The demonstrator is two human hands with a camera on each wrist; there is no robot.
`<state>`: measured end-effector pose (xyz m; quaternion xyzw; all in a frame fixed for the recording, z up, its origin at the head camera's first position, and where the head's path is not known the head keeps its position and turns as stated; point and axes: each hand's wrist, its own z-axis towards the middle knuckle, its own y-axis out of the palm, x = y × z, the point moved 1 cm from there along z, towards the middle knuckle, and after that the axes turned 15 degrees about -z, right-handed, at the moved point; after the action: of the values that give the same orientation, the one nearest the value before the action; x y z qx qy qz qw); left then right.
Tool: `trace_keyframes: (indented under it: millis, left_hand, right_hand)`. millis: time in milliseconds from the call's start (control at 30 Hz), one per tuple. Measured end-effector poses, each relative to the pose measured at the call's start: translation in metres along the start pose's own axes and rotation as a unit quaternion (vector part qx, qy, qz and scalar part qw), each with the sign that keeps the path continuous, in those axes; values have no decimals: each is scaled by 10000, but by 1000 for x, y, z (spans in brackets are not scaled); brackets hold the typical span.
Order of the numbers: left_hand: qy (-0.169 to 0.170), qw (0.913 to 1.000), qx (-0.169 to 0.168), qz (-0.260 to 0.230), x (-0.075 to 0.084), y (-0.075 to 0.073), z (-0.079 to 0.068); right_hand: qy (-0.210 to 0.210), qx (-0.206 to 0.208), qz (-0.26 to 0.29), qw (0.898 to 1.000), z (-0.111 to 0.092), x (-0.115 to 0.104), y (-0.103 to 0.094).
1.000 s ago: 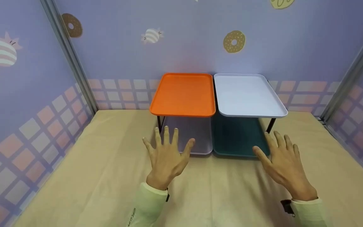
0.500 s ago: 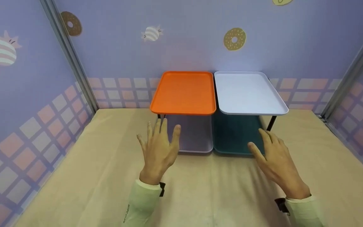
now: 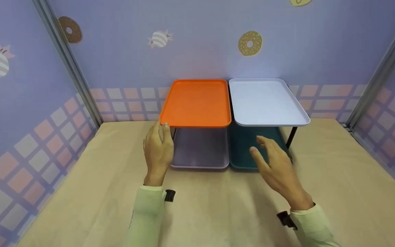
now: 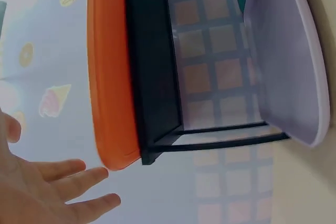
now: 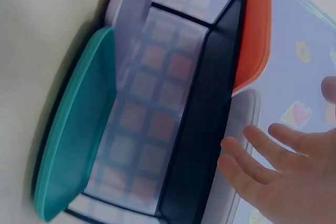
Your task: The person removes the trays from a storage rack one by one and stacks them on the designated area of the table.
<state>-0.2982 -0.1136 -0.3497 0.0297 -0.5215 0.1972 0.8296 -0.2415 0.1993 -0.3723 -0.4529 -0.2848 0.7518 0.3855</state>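
My left hand (image 3: 158, 149) is at the front left corner of the orange tray (image 3: 197, 103), fingertips right at its rim in the head view. Its fingers (image 4: 79, 182) are extended and spread in the left wrist view, holding nothing. My right hand (image 3: 276, 168) hovers before the dark green tray (image 3: 245, 144), overlapping its right part, with fingers loosely bent and nothing in them. In the right wrist view its fingertips stand near the white tray (image 5: 244, 108). A pale purple tray (image 3: 201, 147) lies below the orange one.
A black two-level rack (image 4: 152, 51) carries the orange and white trays on top, above the purple and green ones. Behind it rises a patterned wall (image 3: 197, 41), with further panels at both sides. A cream cloth (image 3: 214, 206) covers the table.
My left hand has moved forward and left to the orange tray's corner, its fingers drawing together in the head view. The right hand has shifted left and slightly forward, toward the green tray.
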Motion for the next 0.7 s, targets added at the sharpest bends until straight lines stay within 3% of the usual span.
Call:
trace_keyframes:
  millis: [133,300,500,700]
  left_hand:
    - [-200,9968,187,-753,-5,1,15]
    - [-749,9850,340,-1517,-15,-1,34]
    - [-1528,9618,-193,-2264,-35,-1,52]
    - [-1976,9362,-698,-2823,-58,4,68]
  right_hand:
    - [39,-89,437,9990,7,-11,5]
    - [128,-272,969,9948,17,-22,12]
    - [543,-499,1413,9872,30,-31,21]
    - [863,-911,2233,9666,43,-37,30]
